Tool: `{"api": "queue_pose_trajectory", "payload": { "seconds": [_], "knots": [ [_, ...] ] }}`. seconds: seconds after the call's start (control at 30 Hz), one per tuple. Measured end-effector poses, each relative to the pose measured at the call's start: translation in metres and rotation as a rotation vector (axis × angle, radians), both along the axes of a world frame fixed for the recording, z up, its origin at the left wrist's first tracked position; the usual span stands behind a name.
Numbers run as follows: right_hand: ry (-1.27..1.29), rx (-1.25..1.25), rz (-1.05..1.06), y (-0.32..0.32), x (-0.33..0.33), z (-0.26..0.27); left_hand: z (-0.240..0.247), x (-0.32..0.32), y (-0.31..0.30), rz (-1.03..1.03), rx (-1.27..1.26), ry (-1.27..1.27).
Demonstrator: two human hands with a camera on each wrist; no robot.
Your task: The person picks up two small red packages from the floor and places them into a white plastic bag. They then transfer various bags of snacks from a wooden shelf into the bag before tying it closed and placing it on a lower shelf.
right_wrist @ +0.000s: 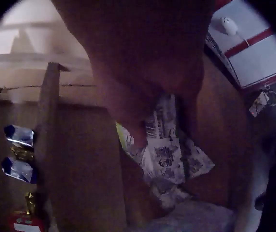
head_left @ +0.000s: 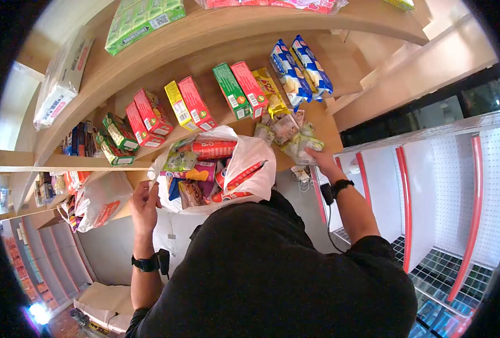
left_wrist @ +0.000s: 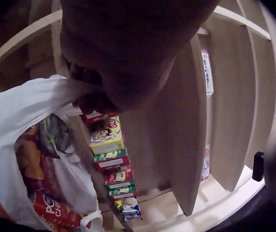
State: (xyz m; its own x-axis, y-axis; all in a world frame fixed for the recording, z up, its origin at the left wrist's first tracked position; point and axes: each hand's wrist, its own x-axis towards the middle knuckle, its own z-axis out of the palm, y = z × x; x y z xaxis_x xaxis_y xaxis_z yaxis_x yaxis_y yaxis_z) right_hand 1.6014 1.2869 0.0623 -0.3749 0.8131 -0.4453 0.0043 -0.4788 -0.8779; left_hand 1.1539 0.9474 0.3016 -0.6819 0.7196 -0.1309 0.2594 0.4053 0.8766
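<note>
A white plastic bag (head_left: 255, 163) full of red, purple and green snack packs stands open at the shelf edge. My left hand (head_left: 144, 209) pinches its rim at the left; in the left wrist view the hand (left_wrist: 114, 87) has the stretched white plastic (left_wrist: 46, 96) between thumb and fingers. My right hand (head_left: 324, 160) grips a small clear-and-green packet (head_left: 303, 152) at the right end of a pile of small packets (head_left: 285, 128). In the right wrist view the fingers of the hand (right_wrist: 147, 87) curl round printed packets (right_wrist: 164, 157).
Red, green and yellow boxes (head_left: 193, 104) line the shelf behind the bag, with blue-and-white packs (head_left: 292, 73) at its right. Another filled bag (head_left: 100, 203) stands left. Green gum packs (head_left: 143, 25) lie on the shelf above. White racks with red edges (head_left: 405, 203) stand right.
</note>
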Motion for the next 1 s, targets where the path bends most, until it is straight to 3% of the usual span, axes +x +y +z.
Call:
{"api": "queue_pose_trajectory", "payload": {
  "seconds": [0.1,0.2,0.3,0.33,0.4,0.47,0.53,0.57,0.63,0.7,0.77,0.83,0.9,1.0],
  "knots": [
    [-0.148,-0.043,0.076,0.015,-0.058,0.038,0.003,0.003,0.000,0.011,-0.021,0.017],
    [-0.012,0.172,0.015,0.034,-0.106,0.030,0.004,0.002,-0.003,0.001,-0.035,0.034],
    [-0.456,0.367,0.153,0.067,-0.117,-0.003,0.003,0.003,-0.007,0.012,-0.028,0.034],
    [-0.671,0.386,0.089,0.078,-0.121,-0.035,0.002,0.004,-0.009,0.025,-0.021,0.031],
    [-1.106,0.502,-0.020,0.072,-0.126,-0.032,0.001,0.006,-0.009,0.037,-0.006,-0.004],
    [-1.183,0.693,-0.100,0.070,-0.127,-0.049,-0.014,-0.005,-0.020,0.060,0.034,-0.037],
    [-0.797,0.778,-0.108,0.053,-0.130,-0.038,-0.001,0.002,-0.012,0.104,0.064,-0.068],
    [-0.563,0.730,-0.094,0.029,-0.127,0.013,0.003,0.001,-0.011,0.109,0.070,-0.074],
    [-0.350,0.923,-0.027,-0.028,-0.143,0.099,0.006,-0.002,-0.008,0.177,0.105,-0.096],
    [-0.293,1.090,0.219,-0.069,-0.152,0.153,0.000,-0.010,-0.008,0.209,0.162,-0.179],
    [-0.146,1.349,0.535,-0.092,-0.172,0.177,-0.001,-0.009,-0.003,0.246,0.216,-0.200],
    [-0.089,1.473,0.721,-0.113,-0.215,0.195,-0.002,-0.012,-0.002,0.201,0.215,-0.221],
    [-0.119,1.414,0.822,-0.124,-0.260,0.192,-0.002,-0.010,-0.002,0.155,0.223,-0.241],
    [-0.329,1.412,0.798,-0.132,-0.318,0.164,0.000,-0.009,-0.005,0.115,0.217,-0.274]
  ]
}}
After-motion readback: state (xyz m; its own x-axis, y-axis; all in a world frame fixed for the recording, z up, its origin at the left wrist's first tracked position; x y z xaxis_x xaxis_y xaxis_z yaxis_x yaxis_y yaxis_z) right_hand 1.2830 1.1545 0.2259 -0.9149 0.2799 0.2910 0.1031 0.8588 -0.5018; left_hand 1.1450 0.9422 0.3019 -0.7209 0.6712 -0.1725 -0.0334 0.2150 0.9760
